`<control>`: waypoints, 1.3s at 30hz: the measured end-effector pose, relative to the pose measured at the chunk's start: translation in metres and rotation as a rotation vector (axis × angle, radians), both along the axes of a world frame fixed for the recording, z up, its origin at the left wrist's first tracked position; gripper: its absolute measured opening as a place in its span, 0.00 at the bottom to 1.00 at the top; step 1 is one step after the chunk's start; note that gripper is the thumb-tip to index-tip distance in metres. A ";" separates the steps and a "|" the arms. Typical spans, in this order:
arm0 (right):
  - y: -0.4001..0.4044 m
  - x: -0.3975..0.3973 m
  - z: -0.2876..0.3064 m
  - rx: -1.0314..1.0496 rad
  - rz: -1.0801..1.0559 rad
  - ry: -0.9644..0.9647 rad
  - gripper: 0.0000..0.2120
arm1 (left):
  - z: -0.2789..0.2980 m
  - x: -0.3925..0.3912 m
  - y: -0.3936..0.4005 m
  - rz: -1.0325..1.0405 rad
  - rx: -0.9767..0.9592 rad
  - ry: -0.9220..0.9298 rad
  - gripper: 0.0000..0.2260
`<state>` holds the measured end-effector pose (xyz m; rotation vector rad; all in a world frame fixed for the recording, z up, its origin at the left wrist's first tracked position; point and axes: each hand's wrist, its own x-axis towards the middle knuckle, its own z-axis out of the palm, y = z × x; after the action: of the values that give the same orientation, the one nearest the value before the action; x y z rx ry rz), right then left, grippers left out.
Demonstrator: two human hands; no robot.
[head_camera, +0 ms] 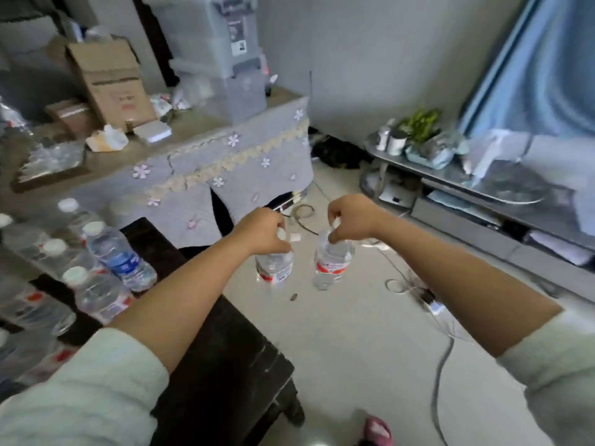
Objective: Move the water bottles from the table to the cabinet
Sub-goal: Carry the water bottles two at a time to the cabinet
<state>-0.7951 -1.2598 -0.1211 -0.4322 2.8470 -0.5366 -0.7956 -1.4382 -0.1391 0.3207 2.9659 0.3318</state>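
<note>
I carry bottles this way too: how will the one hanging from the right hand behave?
The bottle hangs by its neck from the right hand, so it will probably swing. It looks full, so likely heavy for that pinching grip. Smooth clear plastic may slip.

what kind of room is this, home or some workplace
Most likely a lived-in room at home. A low stand along the wall carries a potted plant, a flowered cloth drapes a cluttered table, and a pink slipper shows on the tiled floor. Each hand carries a water bottle.
</note>
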 end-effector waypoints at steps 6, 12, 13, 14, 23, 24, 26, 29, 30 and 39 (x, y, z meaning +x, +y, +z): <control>0.136 0.012 0.010 0.011 -0.417 -0.061 0.12 | 0.006 -0.030 0.143 -0.135 0.138 -0.051 0.18; 0.293 0.040 0.010 -0.032 -0.655 -0.076 0.12 | 0.013 -0.047 0.310 -0.316 0.216 -0.105 0.10; 0.318 0.045 0.009 -0.042 -0.678 -0.064 0.10 | 0.015 -0.049 0.338 -0.358 0.200 -0.109 0.11; 0.342 0.049 0.009 -0.042 -0.696 -0.056 0.09 | 0.016 -0.050 0.365 -0.392 0.193 -0.117 0.11; 0.548 0.077 0.001 -0.060 -0.979 -0.055 0.13 | 0.011 -0.053 0.593 -0.618 0.298 -0.167 0.10; 0.567 0.078 -0.002 -0.059 -1.007 -0.062 0.12 | 0.008 -0.054 0.614 -0.632 0.305 -0.172 0.10; 0.605 0.080 -0.011 -0.061 -1.066 -0.084 0.10 | 0.003 -0.057 0.655 -0.666 0.286 -0.180 0.12; 0.667 0.083 -0.025 -0.060 -1.151 -0.119 0.07 | -0.003 -0.069 0.722 -0.722 0.251 -0.190 0.09; 0.690 0.083 -0.029 -0.052 -1.172 -0.129 0.07 | -0.005 -0.075 0.745 -0.747 0.250 -0.196 0.09; 0.862 0.058 -0.025 0.018 -1.308 -0.216 0.07 | 0.005 -0.128 0.944 -0.949 0.200 -0.181 0.13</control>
<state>-0.7367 -0.3975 -0.1457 1.4737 2.5313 -0.6448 -0.9236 -0.4945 -0.1342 1.5201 2.2601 0.4762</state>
